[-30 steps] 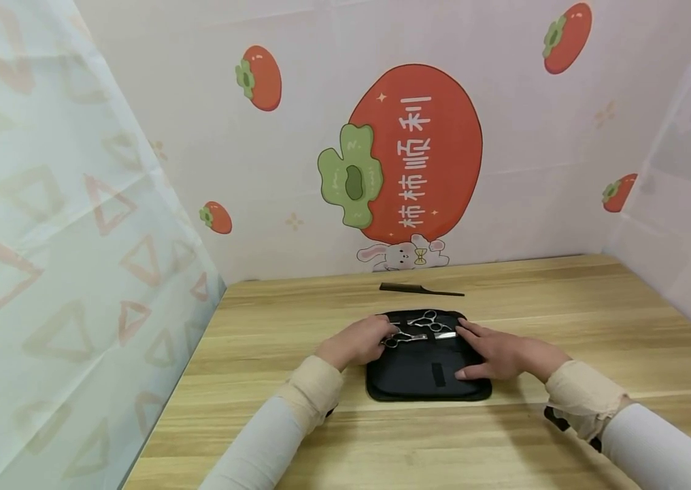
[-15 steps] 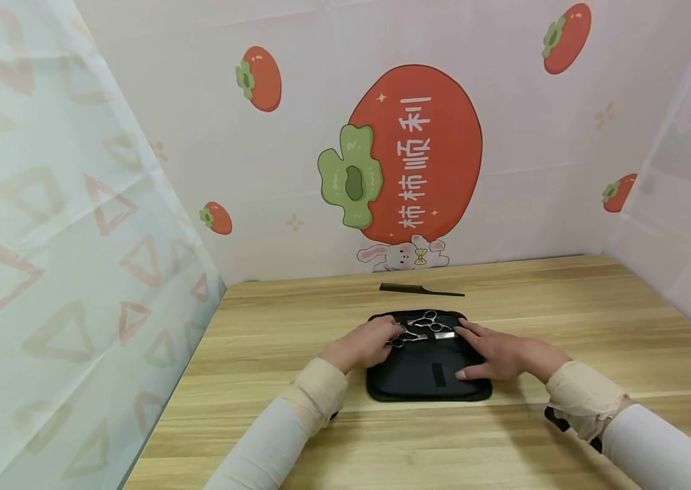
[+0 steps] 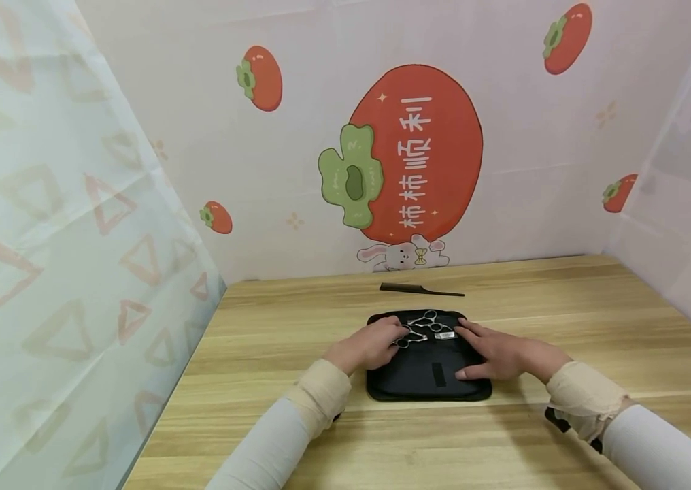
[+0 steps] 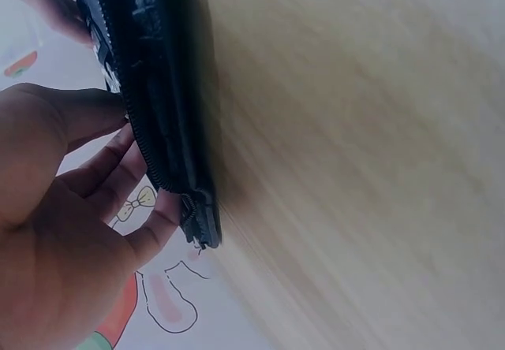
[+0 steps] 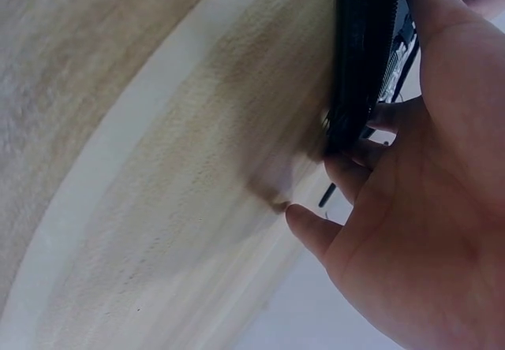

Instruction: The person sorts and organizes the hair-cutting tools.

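A black zippered case lies spread on the wooden table, holding two pairs of silver scissors. My left hand reaches over its left edge and pinches the ring handles of the nearer scissors. Just behind sits the other pair of scissors, its rings showing. A flat metal blade shows to the right of the dark strap. My right hand rests with extended fingers on the case's right edge, thumb on the black lining. The left wrist view shows the zipper edge beside the left fingers.
A black rat-tail comb lies on the table behind the case. A printed cloth backdrop rises along the table's back edge, with further cloth at both sides. The pale table edge shows in the right wrist view.
My left hand has shifted a little to the right, and the nearer scissors' rings have moved right with it. My right hand, the case and the comb stay in place.
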Available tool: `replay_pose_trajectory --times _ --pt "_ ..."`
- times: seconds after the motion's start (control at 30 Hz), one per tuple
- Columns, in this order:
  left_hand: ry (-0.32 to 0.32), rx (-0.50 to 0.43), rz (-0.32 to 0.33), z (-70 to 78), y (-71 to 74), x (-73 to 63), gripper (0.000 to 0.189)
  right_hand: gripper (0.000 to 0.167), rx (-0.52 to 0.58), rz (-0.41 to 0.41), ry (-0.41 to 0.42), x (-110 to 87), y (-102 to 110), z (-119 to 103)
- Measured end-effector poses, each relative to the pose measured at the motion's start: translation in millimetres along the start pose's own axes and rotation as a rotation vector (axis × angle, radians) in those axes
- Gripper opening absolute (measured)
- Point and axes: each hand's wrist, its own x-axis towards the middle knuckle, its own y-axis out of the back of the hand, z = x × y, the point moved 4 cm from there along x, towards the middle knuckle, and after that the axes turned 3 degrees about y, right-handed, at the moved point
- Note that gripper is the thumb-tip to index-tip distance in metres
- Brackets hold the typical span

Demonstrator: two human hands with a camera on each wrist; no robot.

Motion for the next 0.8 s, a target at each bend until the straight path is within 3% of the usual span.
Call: replay_pose_trajectory --times 0.3,0.8 --pt "0.004 -0.024 -0.016 2.0 1.9 -3.0 0.043 0.102 -0.006 0.015 0.011 -1.4 1 1" --pt "0.021 -0.052 -0.068 -6.7 3.7 -11.4 0.050 0.103 -0.018 0.010 0.005 -0.8 -1 1"
